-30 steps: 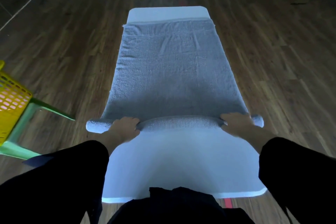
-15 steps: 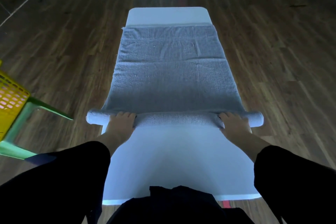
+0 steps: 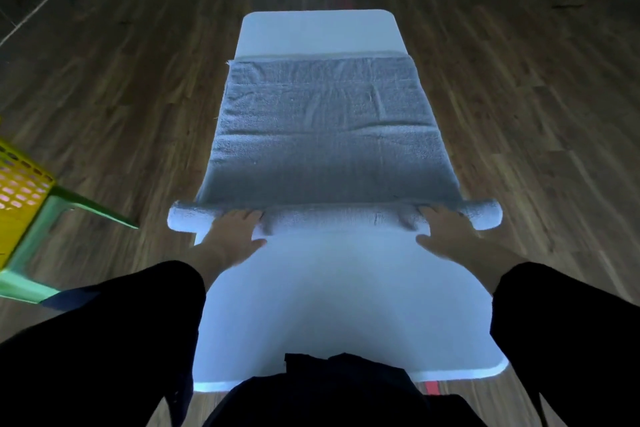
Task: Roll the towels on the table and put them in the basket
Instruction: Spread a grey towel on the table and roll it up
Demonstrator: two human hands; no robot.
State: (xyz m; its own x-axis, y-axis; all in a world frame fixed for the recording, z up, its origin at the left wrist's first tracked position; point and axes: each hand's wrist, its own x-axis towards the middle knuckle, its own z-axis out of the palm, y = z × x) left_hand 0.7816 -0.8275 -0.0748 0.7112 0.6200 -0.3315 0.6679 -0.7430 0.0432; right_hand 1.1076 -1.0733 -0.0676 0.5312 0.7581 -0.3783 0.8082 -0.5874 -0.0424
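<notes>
Left of the table (image 3: 332, 305), the yellow basket (image 3: 20, 184) is sitting on a green stool (image 3: 69, 204). On the table, we are pressing our left hand (image 3: 235, 236), fingers flat and spread, onto the grey towel's (image 3: 325, 135) rolled near edge, and our right hand (image 3: 446, 230) likewise, probably wide apart so it is rolling evenly.

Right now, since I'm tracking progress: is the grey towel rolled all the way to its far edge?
No, only the near end of the grey towel is rolled; most of it lies flat on the white table.
</notes>
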